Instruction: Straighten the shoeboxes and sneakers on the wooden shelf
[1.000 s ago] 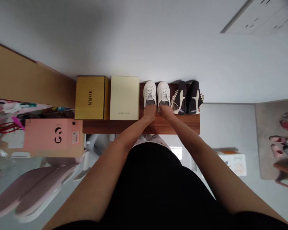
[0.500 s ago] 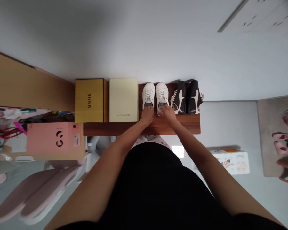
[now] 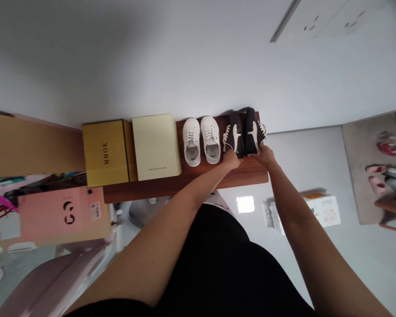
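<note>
Left hand [image 3: 231,159]: fingers bent at the heel of a dark brown, cream-striped lace-up shoe [image 3: 237,132], two o'clock from centre; right hand [image 3: 265,155]: thumb and fingers about the heel of its dark brown mate [image 3: 251,132], at three o'clock from the first. Firmness of either grip: cannot tell. Both on a narrow, reddish-brown wood-grain tabletop [image 3: 249,174]. At their nine o'clock, in order: white lace-up sneakers [image 3: 211,133], cream rectangular box [image 3: 156,147], gold rectangular box with black edging [image 3: 102,160].
</note>
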Tool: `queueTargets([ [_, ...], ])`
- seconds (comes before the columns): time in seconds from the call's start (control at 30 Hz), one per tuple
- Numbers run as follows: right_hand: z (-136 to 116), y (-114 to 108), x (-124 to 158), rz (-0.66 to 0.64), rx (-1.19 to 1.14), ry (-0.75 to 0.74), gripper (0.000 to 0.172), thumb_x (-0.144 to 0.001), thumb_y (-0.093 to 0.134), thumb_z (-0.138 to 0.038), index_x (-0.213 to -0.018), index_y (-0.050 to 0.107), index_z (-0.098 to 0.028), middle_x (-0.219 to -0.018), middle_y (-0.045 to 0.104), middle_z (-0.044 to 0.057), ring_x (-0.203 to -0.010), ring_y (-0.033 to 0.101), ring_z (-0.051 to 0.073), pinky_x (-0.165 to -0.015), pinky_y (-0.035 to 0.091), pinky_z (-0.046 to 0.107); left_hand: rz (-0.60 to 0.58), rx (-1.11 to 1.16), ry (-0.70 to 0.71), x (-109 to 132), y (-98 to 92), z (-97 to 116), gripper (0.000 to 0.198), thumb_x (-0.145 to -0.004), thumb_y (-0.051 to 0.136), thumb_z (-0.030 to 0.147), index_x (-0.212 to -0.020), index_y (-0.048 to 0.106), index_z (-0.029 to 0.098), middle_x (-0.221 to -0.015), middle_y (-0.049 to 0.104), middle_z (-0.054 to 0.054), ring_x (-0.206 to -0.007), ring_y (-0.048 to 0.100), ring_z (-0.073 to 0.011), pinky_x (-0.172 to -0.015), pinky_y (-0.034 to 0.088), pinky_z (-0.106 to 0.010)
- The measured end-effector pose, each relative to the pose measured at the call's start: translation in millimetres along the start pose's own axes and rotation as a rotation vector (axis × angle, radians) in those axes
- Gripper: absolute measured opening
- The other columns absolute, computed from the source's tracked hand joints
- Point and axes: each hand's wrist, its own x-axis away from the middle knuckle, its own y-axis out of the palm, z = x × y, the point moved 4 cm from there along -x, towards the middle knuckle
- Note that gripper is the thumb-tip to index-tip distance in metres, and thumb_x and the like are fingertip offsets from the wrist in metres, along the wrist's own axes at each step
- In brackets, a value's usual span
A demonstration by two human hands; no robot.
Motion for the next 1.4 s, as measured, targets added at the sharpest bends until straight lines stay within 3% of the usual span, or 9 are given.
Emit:
queueTargets([
  [0.1,-9,-2,-2,-0.019,0.025,-0.069,0.043,-0.074,0.079,-0.059,-0.084,0.062,-0.021,-0.078,0.066,0.005,-0.079,0.060,0.024,-0.071,0.045,0.032,-0.010,-0.110,-0.094,-9,-2.8,7,0.062,-0.090,0.074,0.040,-0.139,0.053,0.009,-0.132,0.066,-0.025,-0.132,0.060,-0.0339,-0.106,0.049,-0.040],
  [0.3,-26,-11,8,0.031,0.276,-0.358,0.022,-0.078,0.074,-0.041,-0.083,0.062,-0.022,-0.093,0.072,0.009,-0.087,0.063,0.026,-0.070,0.040,0.031,-0.040,-0.317,0.185,-1,-11.5,36,0.044,-0.096,0.066,0.030,-0.136,0.055,0.014,-0.129,0.069,-0.018,-0.126,0.065,-0.0322,-0.105,0.050,-0.043],
  [0.4,-28,-15,10,0.024,0.384,-0.410,0.017,-0.080,0.070,-0.035,-0.086,0.064,-0.021,-0.094,0.073,0.011,-0.090,0.064,0.028,-0.072,0.040,0.032,-0.052,-0.405,0.226,-1,-11.9,47,0.038,-0.098,0.060,0.019,-0.135,0.056,0.013,-0.121,0.072,-0.019,-0.122,0.067,-0.0315,-0.103,0.052,-0.043],
  [0.67,-39,-11,1,-0.014,0.452,-0.421,0.020,-0.082,0.072,-0.028,-0.098,0.067,-0.018,-0.103,0.073,0.014,-0.101,0.062,0.030,-0.084,0.042,0.036,0.020,-0.469,0.224,-15,-12.1,52,0.034,-0.098,0.044,0.002,-0.128,0.061,0.005,-0.110,0.074,-0.022,-0.117,0.070,-0.0322,-0.103,0.051,-0.045],
  [0.83,-41,-2,2,-0.027,0.444,-0.354,0.026,-0.081,0.074,-0.024,-0.105,0.068,-0.016,-0.107,0.071,0.016,-0.108,0.060,0.032,-0.091,0.043,0.040,-0.008,-0.375,0.191,-20,-9.1,46,0.033,-0.098,0.047,0.003,-0.127,0.061,0.009,-0.115,0.073,-0.021,-0.119,0.069,-0.0311,-0.103,0.051,-0.043],
  [1.07,-42,-7,26,0.093,0.298,-0.293,0.028,-0.089,0.061,-0.024,-0.115,0.067,-0.015,-0.118,0.068,0.018,-0.113,0.058,0.034,-0.095,0.046,0.044,0.026,-0.228,0.324,-5,-23.6,37,0.032,-0.099,0.048,0.012,-0.130,0.058,0.010,-0.130,0.067,-0.020,-0.121,0.065,-0.0296,-0.100,0.051,-0.039],
  [1.23,-56,-18,58,0.237,0.021,-0.280,0.028,-0.094,0.053,-0.031,-0.114,0.065,-0.015,-0.116,0.069,0.019,-0.112,0.060,0.033,-0.100,0.048,0.045,0.106,0.014,0.373,35,-60.5,15,0.030,-0.100,0.047,0.014,-0.125,0.063,0.017,-0.126,0.072,-0.012,-0.110,0.068,-0.0222,-0.098,0.050,-0.032],
  [1.33,-74,-7,89,0.258,-0.198,-0.237,0.031,-0.097,0.050,-0.038,-0.118,0.062,-0.018,-0.115,0.071,0.016,-0.110,0.064,0.029,-0.101,0.051,0.041,0.160,0.124,0.311,76,-85.5,-25,0.020,-0.100,0.051,0.021,-0.108,0.068,0.021,-0.106,0.076,-0.006,-0.092,0.068,-0.0192,-0.090,0.050,-0.030],
  [1.4,-89,11,112,0.195,-0.294,-0.169,0.032,-0.097,0.050,-0.041,-0.120,0.061,-0.021,-0.114,0.073,0.013,-0.104,0.068,0.027,-0.096,0.054,0.039,0.239,0.159,0.163,109,-99.6,-67,0.016,-0.098,0.054,0.027,-0.100,0.068,0.022,-0.090,0.074,-0.002,-0.081,0.065,-0.0189,-0.084,0.049,-0.030],
])
